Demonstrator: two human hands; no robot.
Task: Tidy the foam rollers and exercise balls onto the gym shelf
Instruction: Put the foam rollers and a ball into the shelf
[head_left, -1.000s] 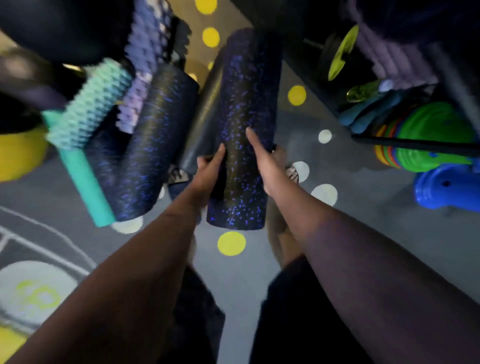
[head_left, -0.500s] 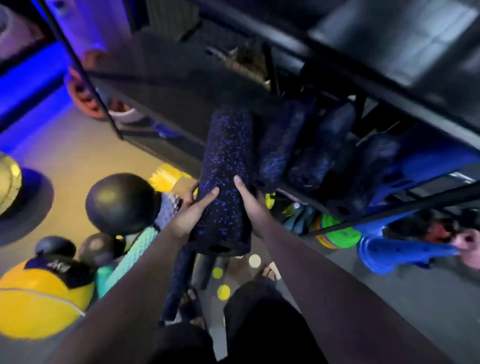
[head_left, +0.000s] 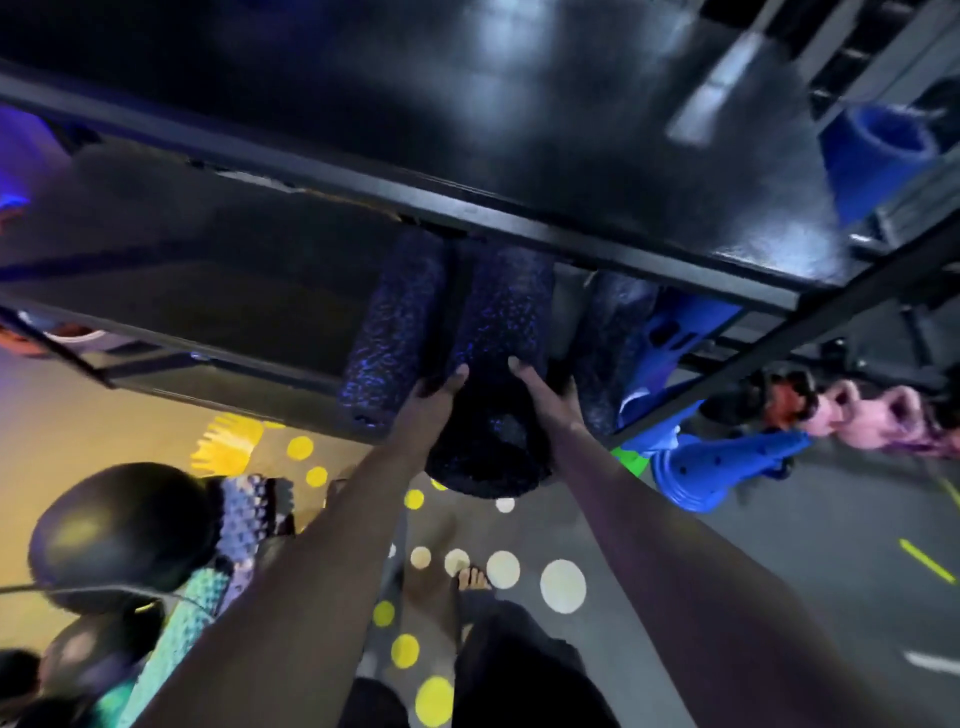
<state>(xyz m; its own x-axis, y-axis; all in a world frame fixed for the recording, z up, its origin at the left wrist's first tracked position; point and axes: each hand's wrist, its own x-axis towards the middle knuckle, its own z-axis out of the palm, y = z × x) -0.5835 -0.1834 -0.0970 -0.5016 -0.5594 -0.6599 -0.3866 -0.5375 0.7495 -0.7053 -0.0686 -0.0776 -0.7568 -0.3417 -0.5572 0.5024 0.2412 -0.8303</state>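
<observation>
Altogether three speckled rollers are counted side by side on the shelf (head_left: 208, 296): left roller (head_left: 387, 338), middle roller (head_left: 501, 322), right roller (head_left: 618, 317). Two black balls, large ball (head_left: 122, 535) and small ball (head_left: 96, 657), are seen lower left. The middle roller is clasped by left hand (head_left: 434, 402) and right hand (head_left: 548, 402), each grip spread wide round its sides.
</observation>
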